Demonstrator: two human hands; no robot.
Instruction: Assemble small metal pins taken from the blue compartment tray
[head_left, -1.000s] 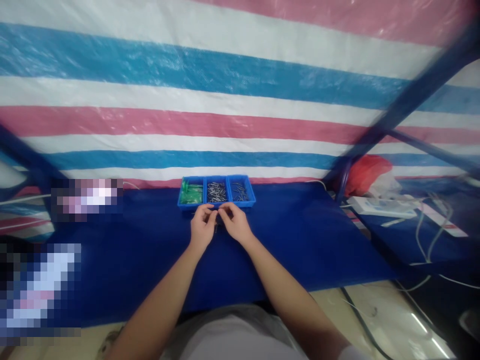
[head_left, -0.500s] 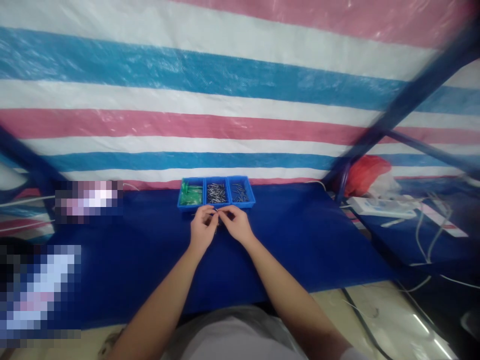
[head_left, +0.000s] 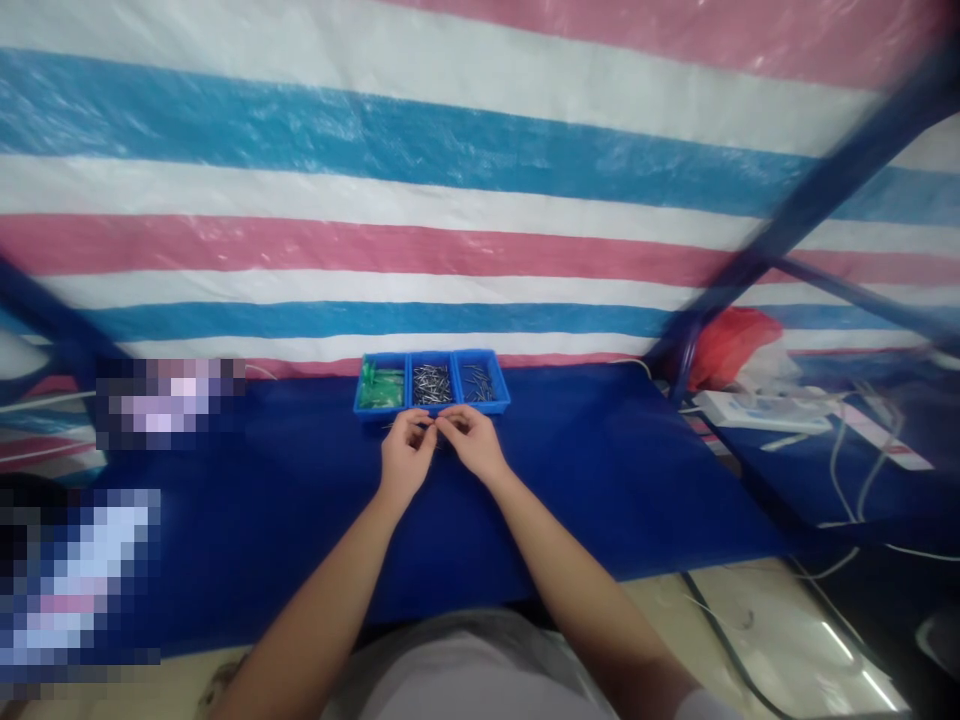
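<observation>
One left hand (head_left: pixel 409 450) and one right hand (head_left: pixel 474 443) curled inward, tips close together, anything pinched between too small to tell, three-part blue tray (head_left: pixel 491 408) just beyond both, green pieces (head_left: pixel 384 388) at left, metal pieces (head_left: pixel 431 382) middle and right

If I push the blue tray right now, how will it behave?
The blue tray probably won't tip, since it sits low and wide. The metal pieces heaped in its middle may shift, since they look loose.
</observation>
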